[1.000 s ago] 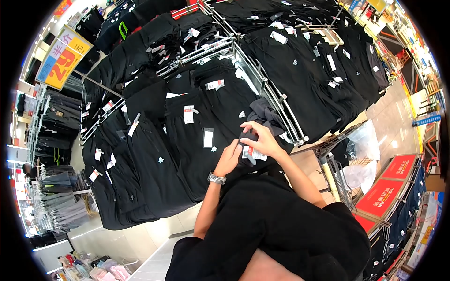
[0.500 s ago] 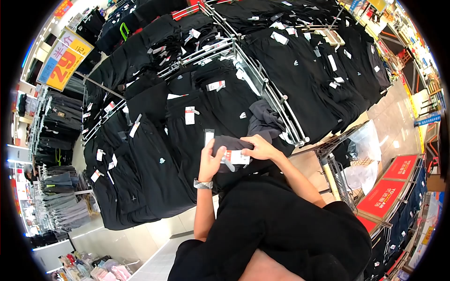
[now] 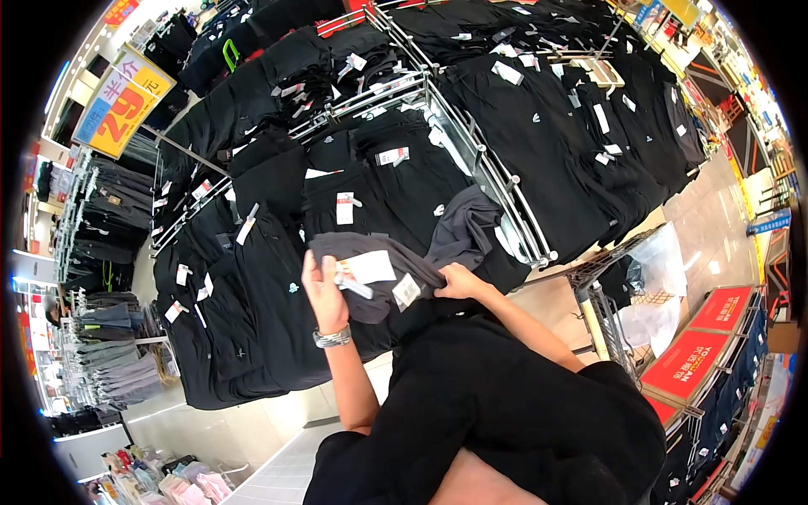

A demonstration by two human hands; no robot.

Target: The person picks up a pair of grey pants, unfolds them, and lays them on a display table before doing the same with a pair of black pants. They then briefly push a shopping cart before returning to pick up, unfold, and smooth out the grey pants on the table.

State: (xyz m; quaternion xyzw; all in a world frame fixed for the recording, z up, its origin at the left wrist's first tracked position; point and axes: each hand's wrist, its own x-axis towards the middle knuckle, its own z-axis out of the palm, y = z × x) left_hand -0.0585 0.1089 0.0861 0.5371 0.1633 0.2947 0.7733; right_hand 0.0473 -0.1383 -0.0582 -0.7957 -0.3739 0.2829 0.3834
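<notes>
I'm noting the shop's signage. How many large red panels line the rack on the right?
3 visible: the far panel, the middle panel and the near panel, partly covered by black clothing; more may be hidden.

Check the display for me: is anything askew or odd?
One thing: the dark grey garment is twisted and bunched, unlike the black garments laid out flat beside it. That may just be handling: the right hand grips it, and the left hand is at its tagged end. I see no spill or damage.
</notes>
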